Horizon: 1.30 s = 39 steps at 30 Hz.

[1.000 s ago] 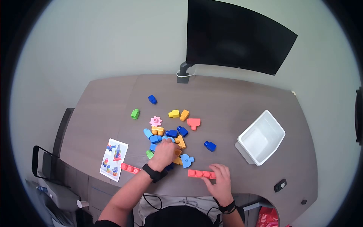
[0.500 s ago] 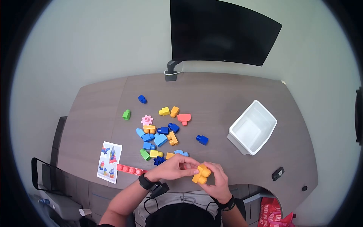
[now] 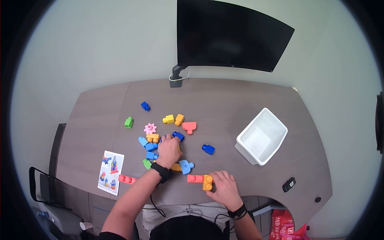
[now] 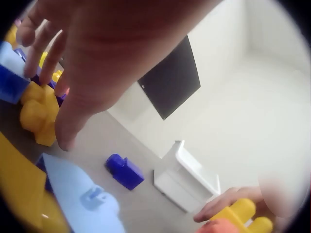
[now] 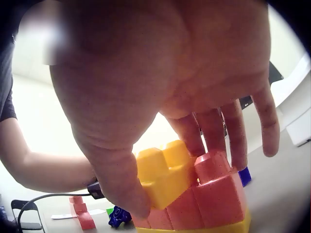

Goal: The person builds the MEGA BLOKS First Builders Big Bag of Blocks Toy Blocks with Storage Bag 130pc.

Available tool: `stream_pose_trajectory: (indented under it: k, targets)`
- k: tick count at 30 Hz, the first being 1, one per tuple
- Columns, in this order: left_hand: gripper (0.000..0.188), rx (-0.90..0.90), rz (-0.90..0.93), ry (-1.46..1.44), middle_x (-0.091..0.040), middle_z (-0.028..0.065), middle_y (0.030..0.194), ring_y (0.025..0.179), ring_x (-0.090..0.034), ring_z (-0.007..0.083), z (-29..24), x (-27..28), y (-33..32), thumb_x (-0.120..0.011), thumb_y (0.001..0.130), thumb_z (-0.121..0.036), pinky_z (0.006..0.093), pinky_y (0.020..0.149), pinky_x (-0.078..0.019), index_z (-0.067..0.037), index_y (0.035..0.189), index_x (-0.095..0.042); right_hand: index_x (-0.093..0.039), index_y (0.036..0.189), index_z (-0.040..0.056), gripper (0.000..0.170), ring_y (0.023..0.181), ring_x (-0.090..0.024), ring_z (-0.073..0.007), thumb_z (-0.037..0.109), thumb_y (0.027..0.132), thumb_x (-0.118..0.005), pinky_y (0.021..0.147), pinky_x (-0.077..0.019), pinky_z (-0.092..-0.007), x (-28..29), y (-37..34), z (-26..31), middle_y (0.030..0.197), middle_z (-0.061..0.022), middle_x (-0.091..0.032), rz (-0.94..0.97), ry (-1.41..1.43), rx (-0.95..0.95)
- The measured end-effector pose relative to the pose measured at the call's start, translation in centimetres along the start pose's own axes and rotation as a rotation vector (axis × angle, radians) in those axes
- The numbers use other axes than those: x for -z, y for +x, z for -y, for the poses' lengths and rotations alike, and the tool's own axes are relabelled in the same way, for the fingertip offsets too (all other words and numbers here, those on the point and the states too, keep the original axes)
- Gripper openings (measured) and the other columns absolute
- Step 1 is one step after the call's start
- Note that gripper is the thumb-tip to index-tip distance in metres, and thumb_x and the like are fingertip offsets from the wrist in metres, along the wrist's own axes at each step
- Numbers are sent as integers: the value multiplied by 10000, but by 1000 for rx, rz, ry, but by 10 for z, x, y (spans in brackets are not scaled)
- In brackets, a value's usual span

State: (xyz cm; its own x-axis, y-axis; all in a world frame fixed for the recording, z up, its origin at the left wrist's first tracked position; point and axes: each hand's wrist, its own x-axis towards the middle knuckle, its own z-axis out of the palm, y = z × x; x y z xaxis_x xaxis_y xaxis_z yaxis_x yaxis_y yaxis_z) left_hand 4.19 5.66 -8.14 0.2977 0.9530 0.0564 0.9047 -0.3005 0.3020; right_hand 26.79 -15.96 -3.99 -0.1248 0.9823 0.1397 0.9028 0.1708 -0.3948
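Observation:
My left hand (image 3: 169, 151) reaches over the brick pile, fingers spread. In the left wrist view its thumb is beside an orange brick (image 4: 41, 114), with the other fingers above and behind it. Near the front edge, a red four-stud bar (image 3: 195, 179) carries a two-stud orange brick (image 3: 207, 183) across its studs. My right hand (image 3: 225, 190) pinches that orange brick between thumb and index finger. The right wrist view shows a yellow layer (image 5: 209, 228) under the red bar (image 5: 218, 199). A light blue curved brick (image 3: 185, 167) lies between the hands.
Another red bar (image 3: 127, 179) lies beside a picture sheet (image 3: 105, 187) on the left. Around the pile are a pink gear (image 3: 150, 128), a red rounded brick (image 3: 189, 126) and a dark blue brick (image 3: 208, 149). A white bin (image 3: 248, 154) stands at the right, a monitor (image 3: 232, 36) behind.
The left hand brought an orange brick from the pile to the right hand, then moved back over the pile. The orange brick now sits on the red bar.

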Motion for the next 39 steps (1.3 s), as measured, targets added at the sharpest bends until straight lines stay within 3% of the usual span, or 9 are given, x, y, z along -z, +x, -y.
stream_pose_trajectory:
  k: [7, 10, 13, 16, 17, 20, 32, 35, 39]
  targets:
    - [532, 47, -13, 5, -724, 78, 1305, 1281, -662, 324, 8, 0, 4, -1076, 683, -257, 476, 1006, -635, -187, 1164, -859, -753, 1299, 79, 624, 1222, -660, -299, 348, 754, -900, 960, -592, -470, -2, 12, -2, 1220, -72, -703, 62, 5, -17]
    - [587, 32, 14, 60, -757, 129, 1222, 1221, -704, 358, 6, 8, 5, -1065, 702, -213, 480, 998, -625, -140, 1232, -823, -760, 1277, 88, 597, 1206, -666, -306, 338, 751, -891, 950, -611, -479, -1, 15, -3, 1199, -75, -697, 78, -3, -22]
    - [691, -82, -51, -225, -776, 183, 1209, 1152, -733, 426, 7, 16, 0, -1047, 718, -160, 482, 1008, -613, -75, 1333, -744, -756, 1272, 89, 584, 1206, -665, -311, 327, 754, -883, 943, -616, -487, 1, 16, -1, 1193, -77, -693, 88, -6, -44]
    - [829, -385, 11, -514, -780, 187, 1262, 1083, -756, 405, -13, 50, -30, -1030, 728, -140, 478, 1008, -614, -23, 1452, -642, -748, 1285, 89, 592, 1210, -662, -315, 330, 761, -882, 941, -622, -497, -2, 14, -3, 1202, -78, -691, 54, 19, -31]
    - [911, -359, 178, -591, -786, 179, 1329, 1152, -739, 399, -25, 65, -42, -1018, 733, -138, 475, 1043, -596, -39, 1534, -595, -753, 1293, 90, 606, 1211, -668, -317, 340, 759, -895, 942, -629, -497, -3, 13, -2, 1214, -77, -697, 59, 12, -39]
    - [1042, -592, 310, -407, -781, 189, 1361, 1209, -713, 404, -49, 72, -67, -1030, 722, -173, 479, 1098, -562, -50, 1625, -526, -760, 1310, 91, 637, 1215, -679, -319, 357, 754, -923, 940, -645, -496, -2, 15, -3, 1239, -74, -707, 74, -15, -50]
    - [1233, -721, 290, -160, -790, 176, 1066, 1111, -663, 380, -72, 29, -85, -1003, 767, -376, 477, 1059, -512, -30, 1762, -362, -729, 1329, 78, 738, 1229, -670, -312, 471, 763, -991, 986, -620, -484, 2, 17, -4, 1262, -83, -708, 122, 33, -43]
    - [1250, -739, 414, -203, -783, 173, 1206, 1108, -645, 374, -71, 26, -81, -989, 789, -366, 450, 1069, -484, -41, 1787, -312, -722, 1374, 93, 772, 1214, -679, -318, 475, 761, -994, 998, -610, -495, 0, 17, -9, 1308, -100, -721, 122, 43, -34]
    - [1283, -838, 220, -303, -683, 164, 1458, 1087, -588, 347, -62, 8, -86, -1004, 744, -325, 429, 1061, -507, -25, 1788, -321, -711, 1428, 98, 827, 1181, -689, -326, 462, 747, -1007, 991, -609, -498, -1, 20, -12, 1305, -107, -722, 113, 92, -26]
